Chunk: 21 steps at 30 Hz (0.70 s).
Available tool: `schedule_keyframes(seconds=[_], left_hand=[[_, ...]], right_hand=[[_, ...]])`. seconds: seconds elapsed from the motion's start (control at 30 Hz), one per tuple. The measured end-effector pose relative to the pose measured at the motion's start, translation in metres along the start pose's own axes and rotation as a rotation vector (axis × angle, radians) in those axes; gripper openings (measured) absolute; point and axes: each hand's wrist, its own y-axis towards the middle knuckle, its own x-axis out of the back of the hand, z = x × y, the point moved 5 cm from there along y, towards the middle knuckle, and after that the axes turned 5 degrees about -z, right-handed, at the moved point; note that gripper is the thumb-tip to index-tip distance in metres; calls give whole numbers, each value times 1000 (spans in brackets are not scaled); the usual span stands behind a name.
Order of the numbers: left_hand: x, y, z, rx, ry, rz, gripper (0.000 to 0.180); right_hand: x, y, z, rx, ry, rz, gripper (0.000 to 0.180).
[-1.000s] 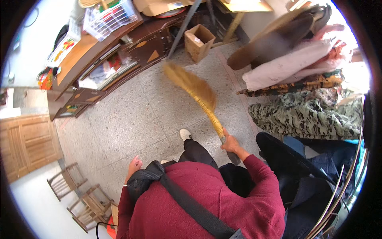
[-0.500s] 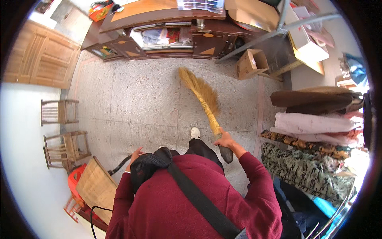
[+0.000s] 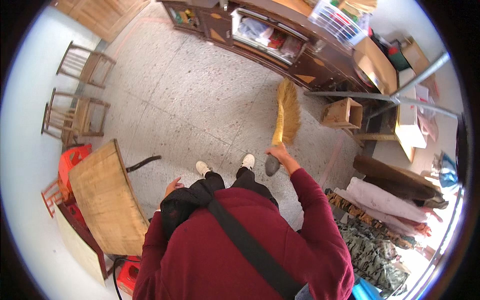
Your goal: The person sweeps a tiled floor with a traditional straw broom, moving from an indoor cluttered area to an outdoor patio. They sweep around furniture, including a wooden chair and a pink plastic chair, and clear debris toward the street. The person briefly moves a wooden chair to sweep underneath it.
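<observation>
The right hand [image 3: 281, 151] is clenched on the narrow neck of a straw broom [image 3: 286, 112], its bristles fanned over the speckled floor [image 3: 200, 100] near the dark cabinet [image 3: 280, 55]. The broom looks light, its bristles soft and springy, its bound neck the firm place to hold. The left hand [image 3: 172, 187] hangs loose, holding nothing.

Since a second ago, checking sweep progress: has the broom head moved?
Yes. The broom head has swung from the open floor toward the wooden box by the cabinet.

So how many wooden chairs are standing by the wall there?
2, both at the left edge of the floor: one chair nearer the wooden door, the other chair just behind the orange crate. More could be hidden behind the wooden table.
</observation>
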Motion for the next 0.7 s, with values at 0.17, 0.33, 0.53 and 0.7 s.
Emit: schedule_keyframes(seconds=[0.17,0.33,0.53,0.7], left_hand=[[39,-17,63,0,-126,-43,53],[82,-28,97,16,-233,-56,52],[156,-6,77,-30,-89,-142,46],[194,10,19,-66,-121,-177,44]], right_hand=[[-116,24,50,80,-62,-67,26],[-146,-36,156,255,-188,33,52],[-130,-49,168,211,-22,216,56],[-111,-81,152,342,-18,33,47]])
